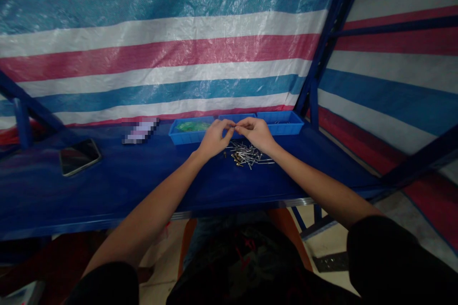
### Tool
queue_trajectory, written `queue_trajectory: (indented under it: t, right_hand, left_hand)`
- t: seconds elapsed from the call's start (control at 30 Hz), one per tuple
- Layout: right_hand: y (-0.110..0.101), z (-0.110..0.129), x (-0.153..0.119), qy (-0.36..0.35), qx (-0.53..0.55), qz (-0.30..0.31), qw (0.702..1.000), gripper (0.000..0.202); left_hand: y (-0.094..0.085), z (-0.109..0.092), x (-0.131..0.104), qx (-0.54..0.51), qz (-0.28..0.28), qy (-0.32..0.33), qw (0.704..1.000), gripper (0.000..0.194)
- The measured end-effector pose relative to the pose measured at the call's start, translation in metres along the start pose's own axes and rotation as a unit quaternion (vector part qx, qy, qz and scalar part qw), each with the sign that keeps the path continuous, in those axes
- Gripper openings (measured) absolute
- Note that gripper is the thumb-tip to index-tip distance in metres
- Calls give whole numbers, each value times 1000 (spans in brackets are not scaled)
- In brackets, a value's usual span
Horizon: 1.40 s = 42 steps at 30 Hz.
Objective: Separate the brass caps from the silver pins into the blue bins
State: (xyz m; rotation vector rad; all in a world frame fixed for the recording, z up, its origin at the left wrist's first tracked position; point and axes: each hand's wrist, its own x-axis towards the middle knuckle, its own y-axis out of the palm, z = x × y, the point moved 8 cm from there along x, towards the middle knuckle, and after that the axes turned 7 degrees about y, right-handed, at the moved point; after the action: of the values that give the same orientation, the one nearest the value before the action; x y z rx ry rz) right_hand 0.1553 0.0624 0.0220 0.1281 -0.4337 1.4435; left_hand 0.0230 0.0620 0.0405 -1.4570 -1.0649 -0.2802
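My left hand (216, 137) and my right hand (256, 133) meet at the fingertips above the front of the blue trays. Both are closed in a pinch, and whatever lies between the fingertips is too small to make out. Just below them, a loose pile of thin silvery metal pins (247, 153) lies on the blue table (143, 190), with a few brass-coloured pieces at its left side. Behind my left hand is a blue tray (186, 138) with green material inside. The blue tray at the right (286, 128) holds small, thin pieces.
A dark phone (80, 156) lies at the table's left, and a pixelated flat item (140, 131) sits nearer the trays. A middle blue tray (232, 117) is partly hidden by my hands. Striped sheeting (161, 47) and blue metal posts (314, 100) stand behind.
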Motion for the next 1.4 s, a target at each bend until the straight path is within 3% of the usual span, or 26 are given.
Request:
queue_trajectory:
  t: [0.17,0.3,0.47,0.6,0.7,1.03,1.4]
  right_hand:
    - [1,-5,0,54,61,12,997,34]
    - [2,-3,-1,55,52,21,997,31]
    - [4,7,-5,-10,-58,24,998,17]
    - [3,20,-12,-85,-205,-17,975,14]
    - [2,25,-14,-108,-254,-27,961,19]
    - [3,23,-14,-100,-270,-12,958,29]
    - [0,29,-16,-122,-279,-37,952,11]
  left_hand:
    - [1,-5,0,1,-7,29,1000,18]
    - [-2,-6,2,8,-12,16,1000,17]
    - [-9,-2,3,18,-29,-13,999,14]
    - [-7,0,3,18,-15,-26,999,14]
    - [-3,0,3,18,-4,-29,999,18]
    - [-1,-3,4,4,8,-3,1000,12]
    - [2,-1,4,6,22,-23,999,18]
